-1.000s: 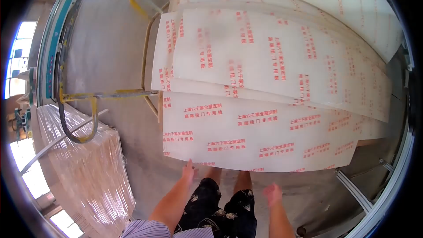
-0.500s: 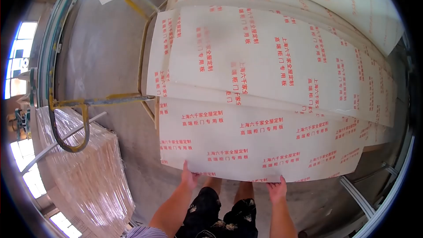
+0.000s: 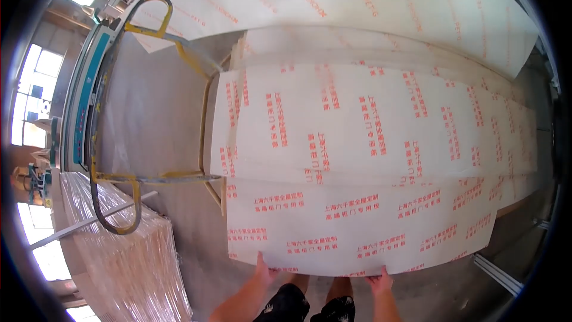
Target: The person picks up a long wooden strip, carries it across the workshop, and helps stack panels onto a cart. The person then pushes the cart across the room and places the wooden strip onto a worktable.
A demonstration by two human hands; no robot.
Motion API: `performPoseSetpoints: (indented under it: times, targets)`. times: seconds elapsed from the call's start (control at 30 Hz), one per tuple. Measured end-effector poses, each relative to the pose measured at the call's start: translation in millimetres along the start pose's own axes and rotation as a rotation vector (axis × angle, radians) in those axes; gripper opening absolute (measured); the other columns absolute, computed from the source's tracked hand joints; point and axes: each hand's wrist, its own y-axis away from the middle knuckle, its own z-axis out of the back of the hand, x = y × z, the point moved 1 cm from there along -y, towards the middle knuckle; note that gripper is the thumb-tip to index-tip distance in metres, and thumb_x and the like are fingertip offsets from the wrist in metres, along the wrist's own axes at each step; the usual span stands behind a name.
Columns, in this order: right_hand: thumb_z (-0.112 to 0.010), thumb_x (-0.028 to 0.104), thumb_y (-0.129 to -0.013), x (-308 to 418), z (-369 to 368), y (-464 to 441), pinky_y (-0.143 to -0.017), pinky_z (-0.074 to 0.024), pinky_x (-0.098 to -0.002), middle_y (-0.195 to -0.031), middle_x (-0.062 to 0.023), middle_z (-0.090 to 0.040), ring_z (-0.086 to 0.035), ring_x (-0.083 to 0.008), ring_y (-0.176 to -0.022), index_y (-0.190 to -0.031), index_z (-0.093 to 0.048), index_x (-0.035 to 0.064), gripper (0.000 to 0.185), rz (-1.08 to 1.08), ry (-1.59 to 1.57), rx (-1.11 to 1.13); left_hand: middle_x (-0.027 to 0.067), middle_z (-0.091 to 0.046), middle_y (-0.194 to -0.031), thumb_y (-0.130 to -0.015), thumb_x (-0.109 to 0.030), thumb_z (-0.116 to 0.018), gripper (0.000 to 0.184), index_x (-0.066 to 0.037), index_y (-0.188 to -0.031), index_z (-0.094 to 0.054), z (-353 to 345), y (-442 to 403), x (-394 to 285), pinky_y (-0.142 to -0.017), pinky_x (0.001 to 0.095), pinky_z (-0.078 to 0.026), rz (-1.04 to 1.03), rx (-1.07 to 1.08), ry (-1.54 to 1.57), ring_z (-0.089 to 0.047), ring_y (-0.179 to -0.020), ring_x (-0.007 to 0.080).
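A white board printed with red Chinese characters (image 3: 351,232) lies at a slight angle at the near side of a stack of similar boards (image 3: 387,119). My left hand (image 3: 264,271) grips its near edge towards the left corner, thumb on top and fingers hidden underneath. Further right along the same edge, my right hand (image 3: 379,281) holds on in the same way, with the thumb over the face. The far side of this board meets the printed surface of the stack.
To the left stands a yellow and grey metal trolley frame (image 3: 158,177). Near it are a film-wrapped stack (image 3: 128,256) and a long green-and-grey machine rail (image 3: 89,101). Another large printed sheet (image 3: 357,0) spans the back. Metal rails (image 3: 497,274) lie at lower right.
The view has tilted upward, so the boards, trolley and hands sit lower in the picture. Both hands keep their hold on the board's near edge.
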Motion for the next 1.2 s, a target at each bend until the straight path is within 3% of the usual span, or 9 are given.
performPoseSetpoints:
  times: [0.13,0.43,0.53,0.63,1.03,1.2]
  targets:
    - [-0.048,0.04,-0.094,-4.6,7.4,-9.1,-0.086,-0.0449,-0.0506,-0.118,-0.0161,-0.051,-0.052,-0.0336,-0.106,-0.125,-0.043,0.0014,0.049,0.004,0.053,-0.034,0.0059,-0.054,-0.113,-0.093,-0.061,-0.028,0.059,-0.014,-0.124,-0.046,-6.3,10.4,-3.3,-0.075,0.0378,-0.041,0.0,0.016,-0.021,-0.049,-0.093,0.0238]
    - [-0.047,0.039,-0.094,-1.8,-6.6,4.8,-0.083,-0.0465,-0.0487,-0.116,-0.0151,-0.052,-0.053,-0.0321,-0.103,-0.123,-0.044,0.0008,0.048,0.003,0.083,-0.046,0.0091,-0.058,-0.099,-0.092,-0.061,-0.032,0.06,-0.009,-0.118,-0.049,17.5,-18.5,2.6,-0.065,0.0363,-0.045,-0.013,0.116,0.027,-0.054,-0.081,0.0229]
    - [-0.047,0.038,-0.094,-1.9,-7.3,3.8,-0.082,-0.0466,-0.0479,-0.114,-0.0139,-0.052,-0.052,-0.0312,-0.103,-0.122,-0.044,0.001,0.046,-0.013,0.09,-0.071,0.0095,-0.059,-0.098,-0.092,-0.061,-0.032,0.061,-0.009,-0.118,-0.049,9.0,-12.6,1.0,-0.064,0.0367,-0.046,-0.031,0.049,0.021,-0.054,-0.079,0.023]
    - [-0.046,0.039,-0.094,-2.7,-1.1,-2.3,-0.082,-0.0456,-0.0464,-0.113,-0.0125,-0.052,-0.051,-0.0296,-0.103,-0.122,-0.045,0.0023,0.046,-0.047,0.106,-0.065,0.0085,-0.052,-0.117,-0.091,-0.063,-0.029,0.065,-0.011,-0.126,-0.044,3.8,-4.6,-3.0,-0.079,0.0366,-0.043,0.016,0.079,-0.002,-0.048,-0.098,0.0231]
    - [-0.041,0.038,-0.096,-4.2,-1.7,-1.1,-0.084,-0.0434,-0.0442,-0.115,-0.0111,-0.052,-0.051,-0.0275,-0.101,-0.123,-0.045,0.0036,0.044,-0.031,0.125,-0.045,0.0063,-0.053,-0.115,-0.091,-0.063,-0.031,0.062,-0.014,-0.126,-0.045,-0.6,3.4,-4.3,-0.078,0.0354,-0.042,0.017,0.059,-0.011,-0.048,-0.096,0.0225]
    - [-0.046,0.034,-0.094,-8.3,7.1,-10.1,-0.076,-0.0477,-0.0449,-0.112,-0.0115,-0.054,-0.056,-0.0287,-0.095,-0.125,-0.043,0.005,0.042,-0.003,0.082,-0.021,0.0067,-0.053,-0.118,-0.091,-0.063,-0.031,0.063,-0.014,-0.127,-0.044,2.7,-0.5,-1.6,-0.079,0.0358,-0.041,0.004,0.06,-0.038,-0.048,-0.096,0.0225]
